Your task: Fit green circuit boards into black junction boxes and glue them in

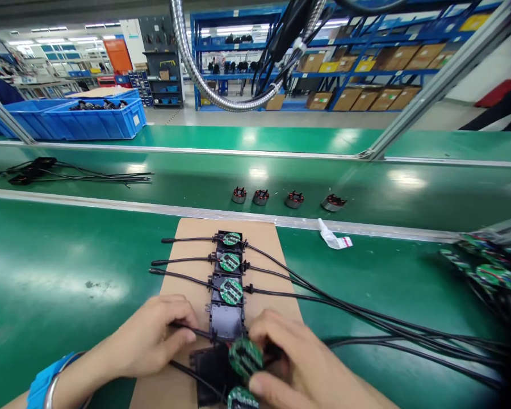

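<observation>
My left hand (151, 338) is closed, pinching a thin black cable (202, 333) between thumb and fingers. In my right hand (296, 358), thumb and fingers grip a round green circuit board (244, 355), slightly blurred, over the lower black housings. Another green board (242, 399) shows at the bottom edge, partly hidden by my right thumb. Ahead of my hands a black plastic housing (227, 322) lies open with no board in it. Beyond it several similar housings form a column, each with a round board (230, 291) and black cables leaving both sides.
Cardboard (187, 312) lies under the housings. Long black cables (366, 311) run right toward a pile of boards (498, 275). A small white tube (333, 236) lies near the rail. Several motor stators (294, 199) and a cable bundle (97, 173) sit behind it. Blue bins (97, 122) stand far left.
</observation>
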The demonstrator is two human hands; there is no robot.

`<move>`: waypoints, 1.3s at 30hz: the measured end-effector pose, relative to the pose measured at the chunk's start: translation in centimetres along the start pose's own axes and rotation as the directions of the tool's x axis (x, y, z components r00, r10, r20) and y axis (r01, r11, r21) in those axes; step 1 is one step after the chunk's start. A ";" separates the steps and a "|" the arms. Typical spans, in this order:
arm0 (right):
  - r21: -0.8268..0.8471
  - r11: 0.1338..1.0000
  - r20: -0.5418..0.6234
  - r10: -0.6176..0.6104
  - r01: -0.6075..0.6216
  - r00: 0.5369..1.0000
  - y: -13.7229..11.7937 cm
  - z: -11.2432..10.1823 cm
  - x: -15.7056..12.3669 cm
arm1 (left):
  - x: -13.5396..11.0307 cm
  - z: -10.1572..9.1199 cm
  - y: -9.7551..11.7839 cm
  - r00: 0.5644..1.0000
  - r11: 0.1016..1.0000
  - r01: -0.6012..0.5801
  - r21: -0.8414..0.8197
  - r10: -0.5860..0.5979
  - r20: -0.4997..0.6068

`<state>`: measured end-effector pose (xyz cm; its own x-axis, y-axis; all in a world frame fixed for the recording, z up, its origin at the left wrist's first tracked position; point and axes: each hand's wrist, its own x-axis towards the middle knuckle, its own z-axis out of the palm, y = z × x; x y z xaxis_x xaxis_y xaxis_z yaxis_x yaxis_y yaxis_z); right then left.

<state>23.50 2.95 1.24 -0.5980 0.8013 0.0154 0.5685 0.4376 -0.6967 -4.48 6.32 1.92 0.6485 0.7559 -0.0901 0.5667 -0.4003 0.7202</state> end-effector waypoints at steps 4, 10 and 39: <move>-0.028 0.999 -0.062 0.022 -0.024 0.998 2.0 -0.3 0.7 | -0.3 0.4 -1.3 0.994 0.978 0.025 0.206 -0.002 -0.113; -0.242 0.967 -0.151 -0.112 0.073 0.982 3.8 1.8 1.1 | -0.1 1.8 -2.4 0.983 0.833 0.062 0.550 0.045 -0.179; -0.323 0.925 -0.176 -0.264 0.198 0.948 1.6 4.2 -2.2 | -8.3 3.2 -1.5 0.986 0.933 -0.038 0.357 0.094 -0.140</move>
<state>23.29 0.18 -2.91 -0.6180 0.7161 0.3245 0.5903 0.6953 -0.4100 -9.12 -1.02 -0.58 0.6214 0.7799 0.0750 0.6856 -0.5876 0.4297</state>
